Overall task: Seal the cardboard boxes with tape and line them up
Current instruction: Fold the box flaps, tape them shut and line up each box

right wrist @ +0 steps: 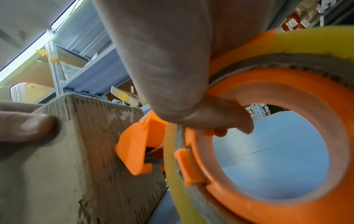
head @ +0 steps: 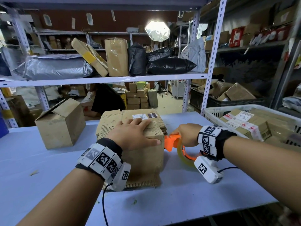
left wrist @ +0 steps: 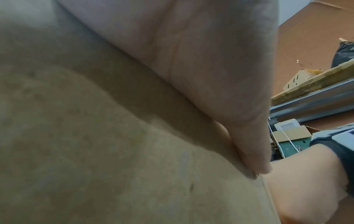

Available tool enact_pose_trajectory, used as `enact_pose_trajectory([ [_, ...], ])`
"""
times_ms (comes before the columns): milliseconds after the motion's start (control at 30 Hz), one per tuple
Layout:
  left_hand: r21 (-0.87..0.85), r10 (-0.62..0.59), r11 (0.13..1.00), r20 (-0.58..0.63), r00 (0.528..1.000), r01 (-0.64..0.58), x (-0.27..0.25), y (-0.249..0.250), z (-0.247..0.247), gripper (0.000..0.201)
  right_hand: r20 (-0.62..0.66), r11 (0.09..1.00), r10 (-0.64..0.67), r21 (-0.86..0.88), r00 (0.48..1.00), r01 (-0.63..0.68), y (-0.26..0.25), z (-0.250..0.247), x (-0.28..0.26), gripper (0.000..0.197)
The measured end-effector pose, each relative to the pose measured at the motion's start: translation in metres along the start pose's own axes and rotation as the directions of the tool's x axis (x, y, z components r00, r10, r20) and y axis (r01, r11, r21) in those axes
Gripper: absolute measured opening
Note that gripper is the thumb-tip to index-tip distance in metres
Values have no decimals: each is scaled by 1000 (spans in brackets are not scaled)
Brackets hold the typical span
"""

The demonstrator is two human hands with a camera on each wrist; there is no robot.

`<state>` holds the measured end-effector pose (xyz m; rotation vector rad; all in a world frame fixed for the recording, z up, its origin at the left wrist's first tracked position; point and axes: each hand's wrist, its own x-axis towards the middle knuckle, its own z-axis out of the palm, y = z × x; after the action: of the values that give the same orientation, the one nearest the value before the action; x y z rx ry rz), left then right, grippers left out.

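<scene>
Left hand (head: 135, 136) flat on the worn brown cardboard box (head: 146, 154) mid-table (head: 48, 168), fingers straight — probably steadying it. Right hand (head: 187, 136) gripping the orange tape dispenser (head: 172, 142), cutter against the box's right side — likely starting a strip.

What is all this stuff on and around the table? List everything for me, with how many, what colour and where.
Cardboard box under the hand: one, brown, table middle, white label on top.
Second cardboard box: one, brown, table left, a top flap raised.
Tape dispenser: one, orange with a yellowish roll, against the middle box's right side.
Basket: one, white, table right, holding labelled brown parcels.
Table: one, pale blue.
Shelf: one, white metal, behind the table, bearing grey and black bags and brown boxes.
Left hand: flat on the middle box's top.
Right hand: grips the tape dispenser.
</scene>
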<state>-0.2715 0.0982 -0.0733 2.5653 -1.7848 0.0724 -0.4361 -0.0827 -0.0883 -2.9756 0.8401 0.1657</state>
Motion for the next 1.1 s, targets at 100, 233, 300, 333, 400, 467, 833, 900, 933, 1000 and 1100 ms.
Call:
enact_pose_trajectory([
  [100, 1, 0, 1000, -3, 1000, 0, -1, 1, 0, 104, 46, 998, 68, 6, 997, -68, 1, 2, 2, 27],
  [233, 8, 0, 1000, -6, 1000, 0, -2, 1, -1, 102, 100, 975, 220, -37, 970, -217, 4, 0, 5, 3],
  [300, 11, 3, 1000, -8, 1000, -3, -3, 1, -1, 102, 125, 962, 272, -24, 954, -271, 19, 2, 9, 11],
  [333, 12, 7, 1000, -8, 1000, -7, -3, 1, -1, 103, 145, 953, 302, -29, 942, -301, 28, 2, 8, 10],
  [400, 12, 13, 1000, -9, 1000, -12, -3, 1, -2, 102, 181, 941, 330, 18, 926, -338, 44, 2, -2, 16],
  [467, 6, 13, 1000, -13, 1000, -12, -3, 1, -2, 101, 189, 891, 421, 95, 887, -443, 58, 6, -11, 33],
  [833, 12, 12, 1000, -4, 1000, -12, -4, 2, -3, 101, 164, 629, 536, 576, 828, -521, 67, 22, -12, 26],
  [900, 11, 14, 1000, -5, 1000, -14, -4, 2, -3, 101, 111, 651, 519, 591, 848, -476, 56, 13, -7, 25],
  [933, 11, 15, 1000, -5, 1000, -15, -4, 2, -3, 101, 70, 667, 504, 601, 861, -440, 50, 9, -4, 42],
  [1000, 11, 16, 1000, -5, 1000, -16, -4, 2, -3, 101, -55, 661, 472, 682, 880, -312, 32, 0, 1, 70],
  [1100, 19, 12, 1000, 2, 1000, -12, -5, 3, -4, 101, -152, 368, 346, 930, 926, 15, -12, -11, 5, 60],
])
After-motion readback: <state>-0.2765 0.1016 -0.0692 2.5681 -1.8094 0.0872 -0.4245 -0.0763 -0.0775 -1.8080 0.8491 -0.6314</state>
